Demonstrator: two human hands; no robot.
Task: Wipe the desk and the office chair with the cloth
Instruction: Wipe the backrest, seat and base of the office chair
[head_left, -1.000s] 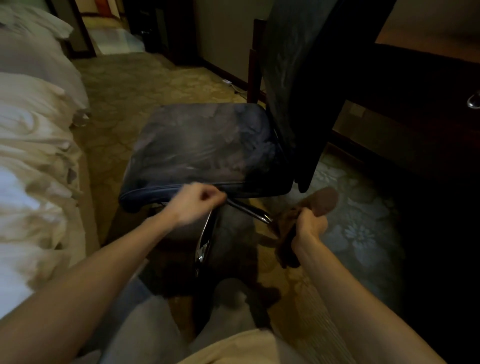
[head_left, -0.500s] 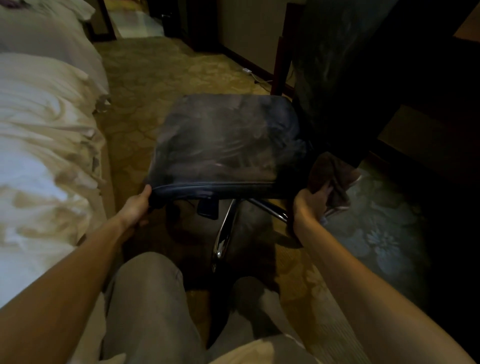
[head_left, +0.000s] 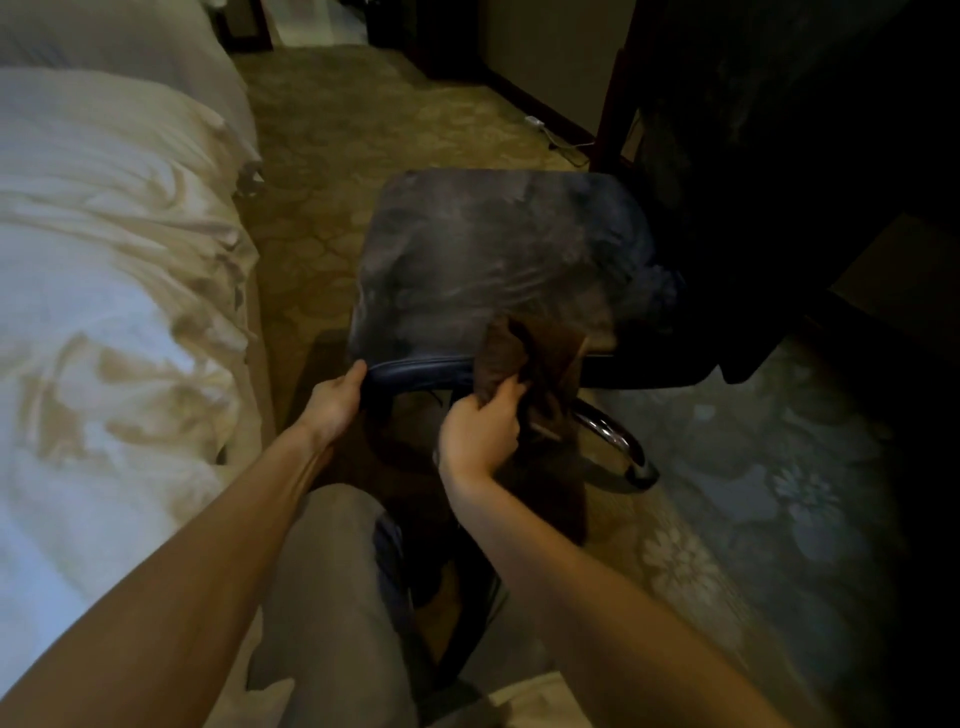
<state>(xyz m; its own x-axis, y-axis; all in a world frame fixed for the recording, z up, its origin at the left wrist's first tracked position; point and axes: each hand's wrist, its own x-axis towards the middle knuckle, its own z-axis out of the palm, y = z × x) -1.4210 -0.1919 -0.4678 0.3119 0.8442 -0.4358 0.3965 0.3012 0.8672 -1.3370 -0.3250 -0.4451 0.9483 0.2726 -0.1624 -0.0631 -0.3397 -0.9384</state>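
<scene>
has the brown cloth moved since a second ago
Yes. The crumpled brown cloth, gripped by the right hand, has gone from below the dark padded chair seat up and leftward onto its front edge.

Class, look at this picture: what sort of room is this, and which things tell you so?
Probably a hotel bedroom: a bed with white bedding, patterned carpet, and an office chair beside it.

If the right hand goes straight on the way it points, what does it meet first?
Probably the front edge of the chair seat, with the cloth that the right hand grips touching first; depth is unclear in this dim view.
</scene>
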